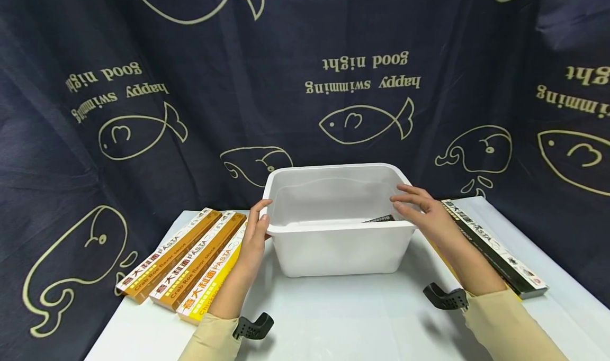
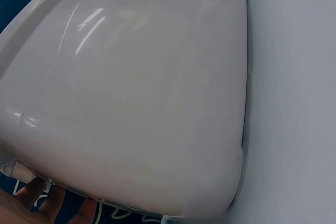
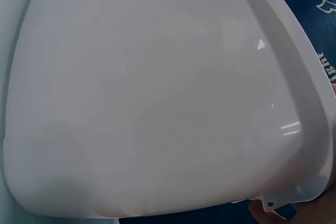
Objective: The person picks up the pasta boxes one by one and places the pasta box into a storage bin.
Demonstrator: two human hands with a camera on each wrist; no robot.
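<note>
Between my hands a white plastic bin (image 1: 340,252) stands upright on the table. My left hand (image 1: 254,231) grips its left rim; in the left wrist view, dark fingers (image 2: 52,200) show just past the bin's edge. At the other end my right hand (image 1: 426,210) holds the right rim, fingertips reaching over it. Inside the bin lies a black box (image 1: 380,219) with pale lettering, mostly hidden by the front wall. The bin's side fills much of both wrist views.
Two brown pasta boxes (image 1: 169,252) and a yellow pasta box (image 1: 212,276) lie left of the bin. A black-and-white pasta box (image 1: 495,250) lies at the right, beside a yellow box partly covered by my right forearm. A dark blue curtain (image 1: 286,101) hangs behind the table (image 1: 343,318).
</note>
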